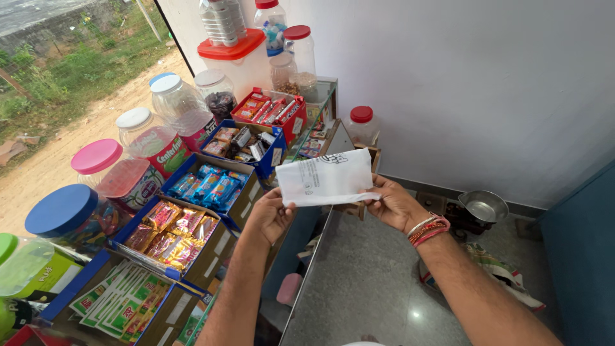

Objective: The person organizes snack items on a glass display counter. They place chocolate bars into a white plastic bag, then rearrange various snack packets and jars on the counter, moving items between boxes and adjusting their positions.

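Shop goods are crowded along a glass-topped counter (320, 106) beside an open front, beyond which a dirt path and grass are seen. A white, thin plastic bag with faint dark print (327, 178) is held up flat above the counter's edge, stretched between both hands. Its lower left corner is pinched by the left hand (272, 214), whose fingers are curled closed around the edge. Its lower right corner is gripped by the right hand (394, 205), thumb pressed against bent fingers; red and white thread bands (428, 229) are worn on that wrist.

Below and left of the bag, open cardboard display boxes are lined up: a blue box of blue-wrapped sweets (208, 186), a box of gold and pink wrapped sweets (170, 234), and a red box of red bars (269, 110). Round clear plastic jars with white, pink and blue lids (96, 156) are ranged along the outer side. A small metal weighing scale with a round pan (482, 208) is set on the grey speckled floor (378, 288) to the right, near the white wall (480, 83).
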